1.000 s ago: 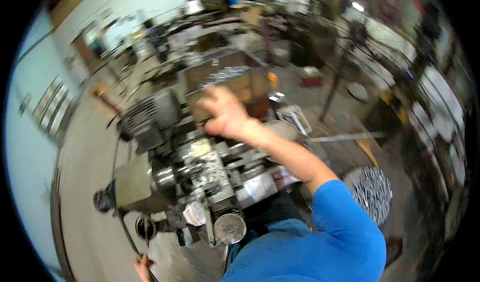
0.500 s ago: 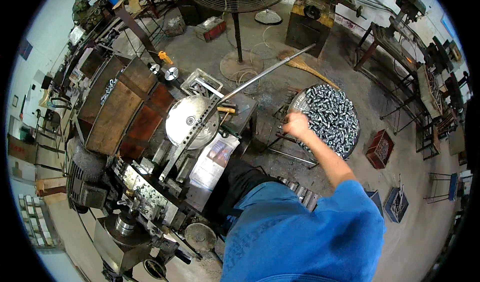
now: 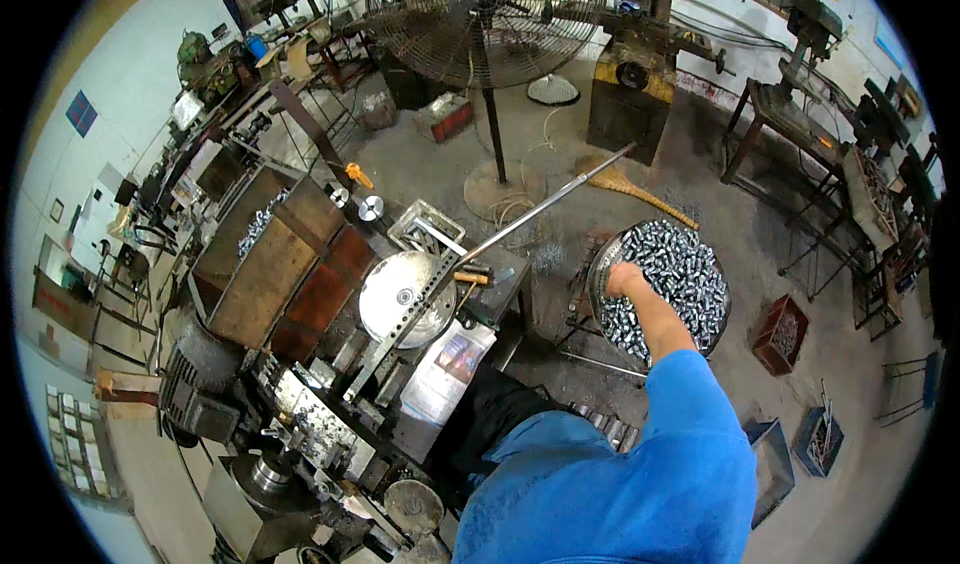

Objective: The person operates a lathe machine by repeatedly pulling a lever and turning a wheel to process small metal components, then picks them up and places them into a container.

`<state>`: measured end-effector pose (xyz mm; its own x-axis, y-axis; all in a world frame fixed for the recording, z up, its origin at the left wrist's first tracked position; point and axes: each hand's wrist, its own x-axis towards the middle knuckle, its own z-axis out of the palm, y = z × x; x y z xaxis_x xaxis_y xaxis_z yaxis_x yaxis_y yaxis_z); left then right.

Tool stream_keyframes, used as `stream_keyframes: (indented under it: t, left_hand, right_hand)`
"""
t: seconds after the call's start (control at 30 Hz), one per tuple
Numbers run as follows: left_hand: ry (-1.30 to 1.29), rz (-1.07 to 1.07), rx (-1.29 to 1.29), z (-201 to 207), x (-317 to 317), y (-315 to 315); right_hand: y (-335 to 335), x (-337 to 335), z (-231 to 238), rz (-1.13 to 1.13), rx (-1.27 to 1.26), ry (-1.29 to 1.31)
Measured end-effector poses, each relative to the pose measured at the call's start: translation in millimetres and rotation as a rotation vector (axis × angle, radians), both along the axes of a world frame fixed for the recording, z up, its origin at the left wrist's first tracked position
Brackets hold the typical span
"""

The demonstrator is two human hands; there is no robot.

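My right hand point(image 3: 625, 280) is at the left side of a round tray point(image 3: 609, 252) heaped with small shiny metal cylindrical parts point(image 3: 685, 279). The hand points down over the tray's inner left edge, and its fingers are mostly hidden, so whether they hold a part does not show. My left hand is out of view. To the left of the tray, a long metal bar point(image 3: 400, 326) with a row of holes lies across a round metal disc point(image 3: 378, 299) on the machine. A printed paper sheet point(image 3: 440, 379) lies beside the disc, near a wooden-handled tool point(image 3: 470, 278).
A large fan point(image 3: 487, 114) stands ahead, with a straw broom point(image 3: 640, 194) on the floor right of it. A red box point(image 3: 782, 336) and blue bins point(image 3: 820, 444) sit at the right. Left are a rusty metal bin point(image 3: 265, 294) and a machine chuck point(image 3: 268, 474).
My right hand has moved from just outside the tray's left rim to over the tray. The whole view has shifted, so the surroundings appear lower and slightly farther right.
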<state>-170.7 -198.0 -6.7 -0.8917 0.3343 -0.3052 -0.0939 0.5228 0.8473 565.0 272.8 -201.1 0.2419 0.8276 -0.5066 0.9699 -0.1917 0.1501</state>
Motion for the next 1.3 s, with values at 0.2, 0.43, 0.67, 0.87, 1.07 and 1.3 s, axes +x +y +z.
stream_keyframes:
  t: [0.2,0.43,0.67,0.87,1.07,1.3]
  left_hand:
    - [0.209,-0.114,0.030,36,32,21]
    - [0.490,-0.324,0.120,82,68,37]
    - [0.014,-0.659,0.214,81,116,158]
    - [-0.053,-0.895,0.256,19,147,209]
    - [-0.595,-0.581,0.584,-13,168,209]
    - [-0.641,-0.395,0.759,54,220,198]
  right_hand:
    - [-11,-23,32,-0.161,0.043,-0.006]
    - [-39,-60,65,-0.194,0.579,0.470]
    - [-99,-280,143,0.620,0.535,1.495]
    - [-150,-380,236,1.099,0.505,1.865]
    - [-170,-403,232,1.123,0.469,1.958]
    - [-173,-397,238,1.112,0.352,1.953]
